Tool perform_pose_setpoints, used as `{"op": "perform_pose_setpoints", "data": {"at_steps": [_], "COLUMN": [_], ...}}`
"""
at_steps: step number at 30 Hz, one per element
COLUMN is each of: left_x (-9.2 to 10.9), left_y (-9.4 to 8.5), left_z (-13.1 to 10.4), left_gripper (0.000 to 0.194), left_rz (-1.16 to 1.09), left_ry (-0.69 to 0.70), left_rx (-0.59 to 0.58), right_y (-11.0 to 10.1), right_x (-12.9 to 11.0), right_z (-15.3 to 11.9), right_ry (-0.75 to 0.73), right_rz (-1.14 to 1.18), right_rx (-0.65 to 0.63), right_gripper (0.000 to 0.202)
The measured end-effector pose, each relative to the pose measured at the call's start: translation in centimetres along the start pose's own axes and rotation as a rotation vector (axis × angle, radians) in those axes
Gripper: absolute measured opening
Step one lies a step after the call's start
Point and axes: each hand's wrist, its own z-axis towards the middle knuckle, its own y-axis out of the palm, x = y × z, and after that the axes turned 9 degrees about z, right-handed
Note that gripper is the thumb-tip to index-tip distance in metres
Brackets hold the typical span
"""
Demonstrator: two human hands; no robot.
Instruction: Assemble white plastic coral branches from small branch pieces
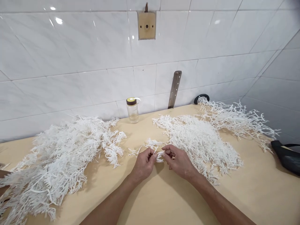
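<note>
Between my hands is a white branching plastic sprig [152,144] with fine feathery tips. My left hand [144,162] pinches its stem between thumb and forefinger. Across from it, my right hand [179,160] has thumb and fingers drawn together at the sprig's feathery end; what lies between those fingertips is too small to make out. To the left lies a large heap of white feathery sprigs [70,153]. Close beyond my right hand spreads another pile of fine white sprigs [199,140]. Barer white branching stems [236,118] lie behind it on the right.
A clear jar [132,113] with a dark-rimmed yellow-green lid stands near the tiled wall. A metal strip [174,90] leans against the wall. A black ring-shaped object [202,97] and a black plastic-wrapped item [286,156] are on the right of the tan table [262,193].
</note>
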Motion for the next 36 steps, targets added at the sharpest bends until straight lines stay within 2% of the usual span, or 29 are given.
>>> {"op": "perform_pose_setpoints", "data": {"at_steps": [11,16,23,29,36], "left_x": [0.4,0.4,0.3,0.0,0.5], "left_y": [-0.3,-0.3,-0.1,0.1,0.1], "left_z": [-0.1,-0.4,-0.6,-0.4,-0.4], "left_gripper": [0.037,0.033,0.029,0.031,0.037], "left_rz": [-0.251,-0.218,-0.182,-0.183,-0.162], "left_ry": [-0.076,-0.033,0.011,0.008,-0.014], "left_rx": [-0.034,0.010,0.089,0.081,0.067], "right_y": [1.6,1.9,2.0,2.0,1.9], "right_x": [2.3,2.1,2.5,2.6,2.3], "right_z": [0.7,0.6,0.7,0.7,0.6], "right_ry": [-0.092,-0.167,-0.147,-0.138,-0.117], "right_rz": [0.021,-0.025,-0.078,-0.058,0.005], "right_rx": [0.138,0.165,0.175,0.189,0.198], "right_gripper": [0.027,0.026,0.029,0.028,0.027]}}
